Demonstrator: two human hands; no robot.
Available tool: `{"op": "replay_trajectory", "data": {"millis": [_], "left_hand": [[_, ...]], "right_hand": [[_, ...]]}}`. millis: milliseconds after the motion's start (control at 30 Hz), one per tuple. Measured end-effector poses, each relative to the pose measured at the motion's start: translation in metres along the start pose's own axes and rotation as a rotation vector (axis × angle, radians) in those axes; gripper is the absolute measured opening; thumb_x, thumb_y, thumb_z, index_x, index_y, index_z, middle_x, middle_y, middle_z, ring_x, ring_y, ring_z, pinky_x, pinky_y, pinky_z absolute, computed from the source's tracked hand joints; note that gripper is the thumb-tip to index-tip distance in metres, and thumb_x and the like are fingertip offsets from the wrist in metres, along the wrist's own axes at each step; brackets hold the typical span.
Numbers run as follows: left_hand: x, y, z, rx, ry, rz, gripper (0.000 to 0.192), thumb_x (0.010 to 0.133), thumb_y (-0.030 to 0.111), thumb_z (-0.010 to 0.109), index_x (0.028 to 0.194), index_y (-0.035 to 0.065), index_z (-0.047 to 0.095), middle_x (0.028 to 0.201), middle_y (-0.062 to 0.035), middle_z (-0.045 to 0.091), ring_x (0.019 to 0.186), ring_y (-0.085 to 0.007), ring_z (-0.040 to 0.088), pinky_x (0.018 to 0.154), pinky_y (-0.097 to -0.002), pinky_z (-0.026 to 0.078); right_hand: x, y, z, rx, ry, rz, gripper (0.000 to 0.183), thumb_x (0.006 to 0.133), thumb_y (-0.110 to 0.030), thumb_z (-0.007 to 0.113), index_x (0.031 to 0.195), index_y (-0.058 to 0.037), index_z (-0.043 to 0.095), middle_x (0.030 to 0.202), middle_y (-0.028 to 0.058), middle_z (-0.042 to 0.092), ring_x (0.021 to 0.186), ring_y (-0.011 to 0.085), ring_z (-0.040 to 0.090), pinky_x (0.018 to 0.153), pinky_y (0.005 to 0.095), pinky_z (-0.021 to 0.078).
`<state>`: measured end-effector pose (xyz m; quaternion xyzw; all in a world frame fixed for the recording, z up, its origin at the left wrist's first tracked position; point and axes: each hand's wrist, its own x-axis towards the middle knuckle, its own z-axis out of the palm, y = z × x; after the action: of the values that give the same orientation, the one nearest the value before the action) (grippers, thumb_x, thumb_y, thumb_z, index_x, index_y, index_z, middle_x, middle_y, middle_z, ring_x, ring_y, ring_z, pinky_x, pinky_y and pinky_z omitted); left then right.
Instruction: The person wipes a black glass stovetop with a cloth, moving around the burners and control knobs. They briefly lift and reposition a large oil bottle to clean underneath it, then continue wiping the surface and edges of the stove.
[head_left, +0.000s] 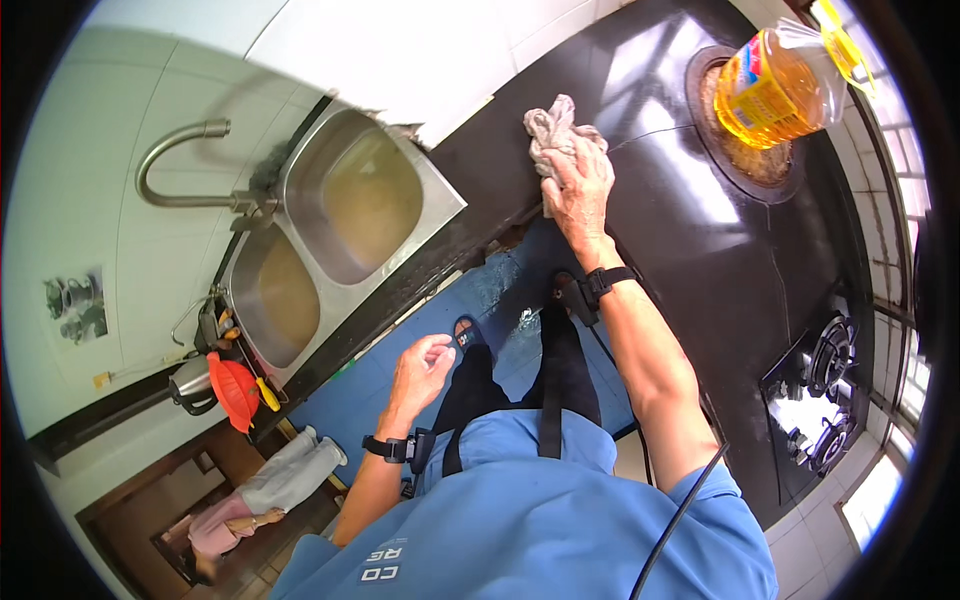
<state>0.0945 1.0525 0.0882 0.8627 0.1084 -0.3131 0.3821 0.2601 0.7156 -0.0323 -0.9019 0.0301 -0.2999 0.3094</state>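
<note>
A crumpled, light-coloured cloth (553, 127) lies under my right hand (581, 187), which presses it against the black countertop (517, 127) near the corner. Its fingers are spread over the bunched fabric. My left hand (421, 375) hangs in front of my body, above the floor, with bent fingers slightly apart and nothing in them. It touches neither the counter nor the sink. Left of the cloth, a steel double-bowl sink (307, 232) is set into the counter, with cloudy yellowish water in both bowls.
A large bottle of cooking oil (776, 86) stands on a round opening (750, 161). A gas hob (814, 409) sits at right. By the sink are a faucet (187, 199), a red strainer (231, 390) and a kettle (193, 384). The blue floor (499, 281) looks wet. Another person (259, 495) stands at lower left.
</note>
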Motion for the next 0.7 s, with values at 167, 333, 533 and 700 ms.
{"op": "replay_trajectory", "data": {"millis": [167,333,533,700], "left_hand": [[-0.007,-0.047,-0.021,-0.040,-0.012,0.012,0.040,0.100,0.026,0.075,0.131,0.0005,0.073,0.114,-0.0162,0.078,0.105,-0.0218,0.074,0.094,-0.0362,0.059],[-0.014,-0.113,-0.064,-0.086,-0.016,0.114,0.038,0.101,0.024,0.075,0.131,0.0005,0.073,0.112,-0.0147,0.078,0.102,-0.0199,0.073,0.091,-0.0341,0.060],[-0.054,-0.202,-0.143,-0.137,0.135,0.219,0.034,0.099,0.018,0.075,0.127,-0.0011,0.073,0.106,-0.0143,0.078,0.095,-0.0199,0.074,0.085,-0.0334,0.061],[-0.081,-0.254,-0.184,-0.194,0.281,0.163,0.033,0.099,0.016,0.075,0.124,-0.0050,0.072,0.105,-0.0129,0.078,0.093,-0.0165,0.073,0.085,-0.0317,0.060]], "right_hand": [[-0.048,-0.074,0.039,0.085,0.020,-0.003,0.046,0.074,-0.014,0.079,0.120,-0.0167,0.077,0.145,0.0213,0.058,0.138,0.0458,0.053,0.118,0.0603,0.0383],[-0.134,-0.197,0.086,0.123,-0.094,-0.013,0.058,0.065,-0.012,0.085,0.122,-0.0161,0.076,0.149,0.0209,0.055,0.144,0.0452,0.050,0.120,0.0619,0.0365],[-0.234,-0.352,0.141,0.364,-0.231,-0.222,0.048,0.065,-0.010,0.082,0.112,-0.0204,0.079,0.149,0.0145,0.060,0.140,0.0405,0.055,0.111,0.0617,0.0416],[-0.292,-0.444,0.165,0.597,-0.530,-0.300,0.029,0.079,-0.021,0.080,0.107,-0.0182,0.081,0.151,0.0112,0.059,0.144,0.0351,0.052,0.120,0.0585,0.0352]]}}
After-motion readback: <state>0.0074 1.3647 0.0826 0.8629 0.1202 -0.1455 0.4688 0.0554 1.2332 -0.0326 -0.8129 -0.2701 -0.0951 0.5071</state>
